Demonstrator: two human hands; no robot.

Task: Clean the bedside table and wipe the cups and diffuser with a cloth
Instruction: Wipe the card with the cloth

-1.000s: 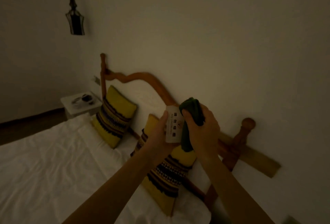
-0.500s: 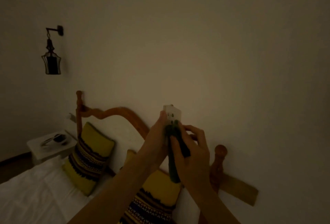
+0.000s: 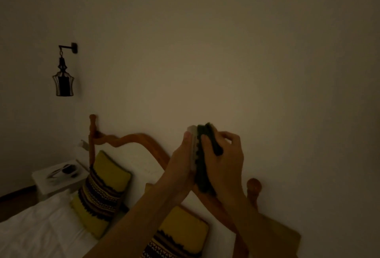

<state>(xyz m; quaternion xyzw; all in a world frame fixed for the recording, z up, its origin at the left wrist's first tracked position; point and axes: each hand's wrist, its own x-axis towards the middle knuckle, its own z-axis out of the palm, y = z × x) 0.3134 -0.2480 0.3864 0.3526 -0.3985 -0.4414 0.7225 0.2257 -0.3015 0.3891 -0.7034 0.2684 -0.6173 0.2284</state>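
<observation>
Right of the frame's centre, held up before the plain pale wall [image 3: 226,42], the two hands meet around a small white box-shaped object [image 3: 192,149], presumably the diffuser, though the dim light leaves its kind uncertain. The left hand [image 3: 181,163] grips it from the left side, thumb lying up along its near edge. The right hand [image 3: 224,161] has its fingers curled round a dark green folded cloth [image 3: 202,167] and presses that cloth flat against the white object's right face; the cloth's lower end hangs below the palm. Both forearms rise from the bottom edge and converge at the object.

Below the hands runs a curved orange-brown wooden headboard [image 3: 133,138] with a round knob post at its left end and another at the lower right. Two mustard-yellow cushions with dark woven bands [image 3: 102,192] lean against it on a bed with white sheets [image 3: 37,229]. At the left edge, beyond the bed, stands a small white bedside surface [image 3: 41,177] carrying a few dark items too dim to tell apart. Up on the wall at the upper left hangs a dark metal lantern-style lamp on a bracket [image 3: 63,81], unlit.
</observation>
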